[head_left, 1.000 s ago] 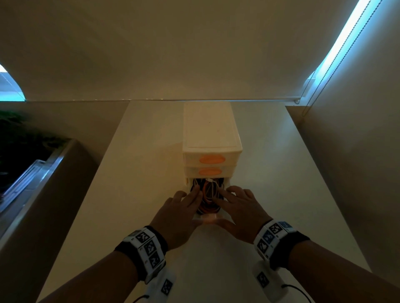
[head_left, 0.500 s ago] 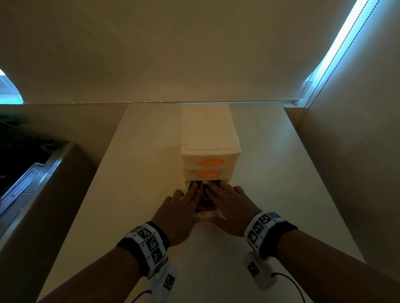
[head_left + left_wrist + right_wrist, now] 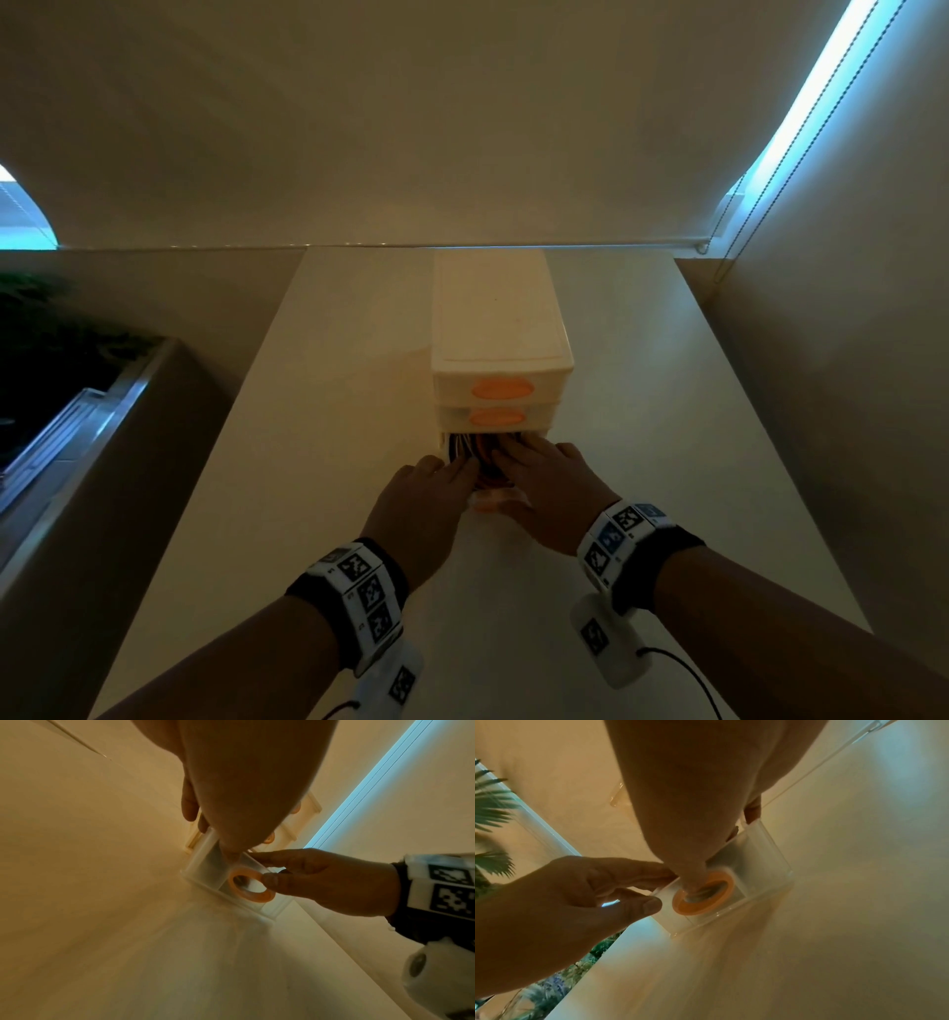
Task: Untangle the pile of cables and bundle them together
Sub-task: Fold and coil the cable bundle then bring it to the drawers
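Observation:
A tangle of orange, black and white cables (image 3: 475, 451) lies in the pulled-out bottom drawer (image 3: 494, 501) of a small cream drawer unit (image 3: 493, 318). My left hand (image 3: 426, 493) holds the drawer's left front corner, fingers over the rim, thumb on the front face (image 3: 652, 905). My right hand (image 3: 549, 483) lies over the right rim with its fingers on the cables. Its thumb presses into the orange ring handle (image 3: 721, 880), also seen as the orange ring handle (image 3: 250, 898) from the left wrist. Most of the cable pile is hidden under both hands.
The unit stands mid-table on a pale tabletop (image 3: 334, 411), with two shut drawers showing orange handles (image 3: 500, 388) above the open one. A dark planter ledge (image 3: 77, 411) runs along the left. A wall and a blind cord (image 3: 744, 205) are at the right.
Both hands have moved forward toward the unit and the bottom drawer has slid further in. Less of the cables shows now.

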`<state>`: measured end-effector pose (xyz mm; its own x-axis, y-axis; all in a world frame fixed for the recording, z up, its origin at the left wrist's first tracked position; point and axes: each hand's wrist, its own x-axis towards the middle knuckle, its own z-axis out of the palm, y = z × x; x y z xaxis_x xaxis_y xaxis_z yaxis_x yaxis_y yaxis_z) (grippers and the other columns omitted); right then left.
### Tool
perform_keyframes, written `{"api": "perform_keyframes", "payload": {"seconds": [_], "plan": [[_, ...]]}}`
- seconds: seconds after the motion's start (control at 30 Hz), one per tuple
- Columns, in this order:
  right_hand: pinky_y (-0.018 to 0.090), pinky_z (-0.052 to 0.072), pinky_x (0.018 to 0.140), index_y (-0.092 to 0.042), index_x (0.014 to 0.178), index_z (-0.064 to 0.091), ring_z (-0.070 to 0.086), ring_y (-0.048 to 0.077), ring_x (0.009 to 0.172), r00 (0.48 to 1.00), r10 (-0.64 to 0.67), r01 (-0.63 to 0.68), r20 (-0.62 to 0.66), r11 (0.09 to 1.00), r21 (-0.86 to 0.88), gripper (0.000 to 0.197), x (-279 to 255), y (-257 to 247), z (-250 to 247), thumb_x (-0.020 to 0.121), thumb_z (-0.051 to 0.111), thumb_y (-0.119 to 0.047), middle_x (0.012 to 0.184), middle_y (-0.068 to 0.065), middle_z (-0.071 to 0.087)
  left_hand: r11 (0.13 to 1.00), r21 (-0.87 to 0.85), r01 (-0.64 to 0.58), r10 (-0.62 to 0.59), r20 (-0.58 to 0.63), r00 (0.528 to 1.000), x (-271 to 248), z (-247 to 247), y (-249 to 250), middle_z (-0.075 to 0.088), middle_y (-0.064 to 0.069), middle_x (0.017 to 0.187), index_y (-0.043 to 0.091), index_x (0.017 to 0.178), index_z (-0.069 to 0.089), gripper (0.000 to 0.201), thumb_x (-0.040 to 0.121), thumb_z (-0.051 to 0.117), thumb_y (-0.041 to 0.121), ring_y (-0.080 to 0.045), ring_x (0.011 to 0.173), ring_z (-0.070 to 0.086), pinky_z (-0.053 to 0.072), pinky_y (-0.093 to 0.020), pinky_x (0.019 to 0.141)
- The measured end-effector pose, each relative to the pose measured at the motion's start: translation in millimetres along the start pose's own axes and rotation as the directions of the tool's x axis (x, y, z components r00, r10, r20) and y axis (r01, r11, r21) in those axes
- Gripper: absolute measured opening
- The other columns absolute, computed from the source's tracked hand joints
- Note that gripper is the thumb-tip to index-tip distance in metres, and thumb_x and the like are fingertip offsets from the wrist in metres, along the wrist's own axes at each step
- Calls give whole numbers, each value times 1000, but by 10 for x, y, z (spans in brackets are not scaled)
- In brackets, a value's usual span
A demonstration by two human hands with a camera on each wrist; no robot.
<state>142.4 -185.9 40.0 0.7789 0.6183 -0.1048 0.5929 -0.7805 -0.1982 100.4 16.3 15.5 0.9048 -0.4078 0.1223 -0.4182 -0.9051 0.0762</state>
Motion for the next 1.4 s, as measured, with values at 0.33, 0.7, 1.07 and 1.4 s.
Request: {"api": "perform_keyframes", "payload": {"seconds": [0.33,0.7,1.07,1.4], "plan": [[40,52,68,-14,85,62,52,27,83,904,207,-157,-373,975,160,21,-146,100,214,77,77,-26,89,5,53,996,46,78,-75,-71,995,81,25,42,69,-5,105,15,107,73,40,69,80,5,-35,89,55,46,-40,61],[38,51,98,-20,147,27,55,21,117,707,707,-506,-1,507,698,109,74,247,241,62,83,-60,139,3,43,724,-452,521,-529,120,840,299,23,-139,39,-11,148,12,158,24,83,94,68,42,-32,138,36,41,-45,108],[46,49,100,-25,150,21,49,24,127,683,730,-548,-9,520,655,112,290,384,218,63,80,-63,144,3,38,722,-430,542,-546,127,828,526,64,-285,50,-8,131,15,139,50,60,91,71,44,-31,125,46,47,-45,99],[38,53,85,-21,123,50,57,20,104,697,713,-529,-81,587,613,77,392,442,164,65,81,-60,115,0,49,728,-415,545,-535,152,831,643,130,-414,58,-4,122,19,134,52,58,90,66,55,-29,112,58,53,-46,89]]}}
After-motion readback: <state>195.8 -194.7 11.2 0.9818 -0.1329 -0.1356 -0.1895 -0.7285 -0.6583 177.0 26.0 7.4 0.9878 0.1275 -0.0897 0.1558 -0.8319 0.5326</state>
